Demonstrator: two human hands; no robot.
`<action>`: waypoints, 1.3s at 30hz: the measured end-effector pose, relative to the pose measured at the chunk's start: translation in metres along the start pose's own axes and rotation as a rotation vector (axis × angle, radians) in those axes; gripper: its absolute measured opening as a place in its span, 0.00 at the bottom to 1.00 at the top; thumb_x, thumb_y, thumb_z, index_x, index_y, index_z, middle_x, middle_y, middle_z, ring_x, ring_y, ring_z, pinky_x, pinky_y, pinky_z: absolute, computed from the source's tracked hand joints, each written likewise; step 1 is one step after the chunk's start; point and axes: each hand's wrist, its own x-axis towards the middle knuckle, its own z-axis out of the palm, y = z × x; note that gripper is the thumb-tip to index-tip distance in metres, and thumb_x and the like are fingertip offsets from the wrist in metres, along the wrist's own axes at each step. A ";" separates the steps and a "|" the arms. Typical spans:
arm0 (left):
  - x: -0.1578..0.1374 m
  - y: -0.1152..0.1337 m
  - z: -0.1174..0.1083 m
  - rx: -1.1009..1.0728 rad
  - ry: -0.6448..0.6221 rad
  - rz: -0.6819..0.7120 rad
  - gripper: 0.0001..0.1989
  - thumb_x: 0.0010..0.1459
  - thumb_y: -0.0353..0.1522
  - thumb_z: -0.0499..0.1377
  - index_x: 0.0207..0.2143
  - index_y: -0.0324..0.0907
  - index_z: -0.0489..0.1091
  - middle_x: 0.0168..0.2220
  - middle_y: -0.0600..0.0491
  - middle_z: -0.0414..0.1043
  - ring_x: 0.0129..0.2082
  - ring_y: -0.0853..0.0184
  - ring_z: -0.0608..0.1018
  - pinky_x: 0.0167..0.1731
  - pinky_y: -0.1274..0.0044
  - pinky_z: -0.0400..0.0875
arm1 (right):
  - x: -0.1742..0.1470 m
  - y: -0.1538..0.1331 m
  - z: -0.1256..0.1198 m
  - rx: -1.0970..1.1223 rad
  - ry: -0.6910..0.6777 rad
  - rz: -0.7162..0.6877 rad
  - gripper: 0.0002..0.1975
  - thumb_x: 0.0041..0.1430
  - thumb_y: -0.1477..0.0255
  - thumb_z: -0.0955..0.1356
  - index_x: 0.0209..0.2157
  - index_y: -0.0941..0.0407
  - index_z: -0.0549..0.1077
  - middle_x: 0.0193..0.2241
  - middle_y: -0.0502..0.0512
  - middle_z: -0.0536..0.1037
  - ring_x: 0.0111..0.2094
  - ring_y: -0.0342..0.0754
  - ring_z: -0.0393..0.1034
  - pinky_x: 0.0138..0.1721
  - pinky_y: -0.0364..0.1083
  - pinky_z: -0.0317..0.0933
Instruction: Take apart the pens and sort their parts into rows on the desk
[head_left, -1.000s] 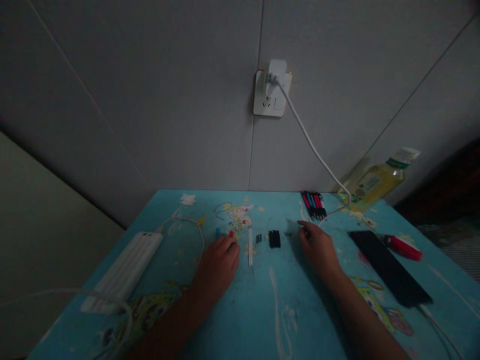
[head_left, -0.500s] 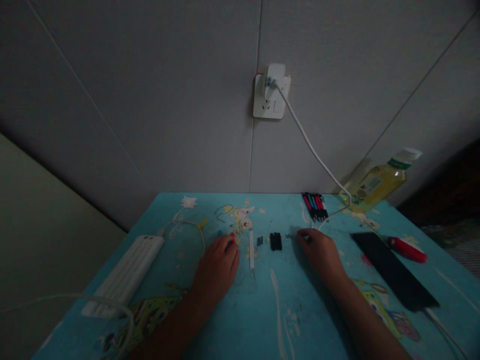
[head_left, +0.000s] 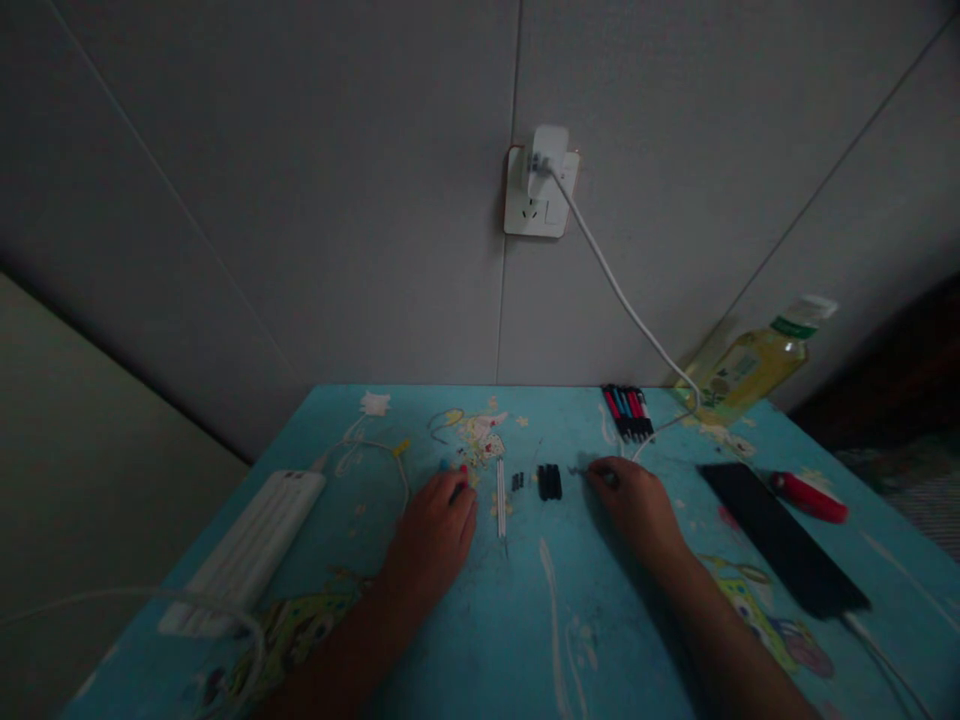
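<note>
My left hand (head_left: 437,515) rests on the table with its fingers curled. A red tip (head_left: 463,469) and a blue tip (head_left: 444,465) show just beyond its fingers; the rest of these pieces is hidden under the hand. My right hand (head_left: 630,492) is closed in a pinch beside some tiny dark pieces (head_left: 576,470), and what its fingertips hold is too small to make out. Between the hands lie thin white pen refills (head_left: 501,500), small dark pieces (head_left: 517,482) and a group of short black tubes (head_left: 550,482).
Several pens (head_left: 628,413) lie in a row at the back. To the right are a black phone-like slab (head_left: 784,540), a red-handled object (head_left: 810,498) and a yellow liquid bottle (head_left: 754,370). A white power strip (head_left: 244,550) lies left; a white cable (head_left: 615,285) hangs from the wall charger (head_left: 550,160).
The fingertips of my right hand have moved slightly left, closer to the tiny dark pieces. My left hand stays in almost the same place.
</note>
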 end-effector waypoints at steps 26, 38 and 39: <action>-0.002 0.005 0.002 0.014 0.033 0.049 0.09 0.65 0.27 0.53 0.40 0.41 0.73 0.47 0.46 0.71 0.50 0.58 0.72 0.51 0.62 0.70 | 0.057 -0.034 -0.027 -0.472 0.001 -0.014 0.14 0.66 0.79 0.61 0.49 0.61 0.74 0.47 0.67 0.76 0.48 0.54 0.73 0.49 0.49 0.64; 0.000 0.007 -0.004 0.015 0.033 0.041 0.08 0.64 0.26 0.54 0.39 0.41 0.73 0.46 0.46 0.71 0.50 0.59 0.72 0.52 0.62 0.69 | 0.114 -0.004 -0.016 -0.694 -0.298 0.334 0.17 0.65 0.66 0.67 0.53 0.58 0.69 0.51 0.59 0.72 0.47 0.52 0.72 0.46 0.55 0.69; -0.001 0.007 -0.004 0.014 0.032 0.043 0.08 0.64 0.26 0.54 0.39 0.41 0.73 0.46 0.47 0.71 0.50 0.59 0.72 0.52 0.62 0.69 | 0.114 -0.002 -0.016 -0.702 -0.303 0.341 0.17 0.66 0.66 0.67 0.53 0.58 0.69 0.51 0.59 0.72 0.47 0.52 0.72 0.46 0.55 0.69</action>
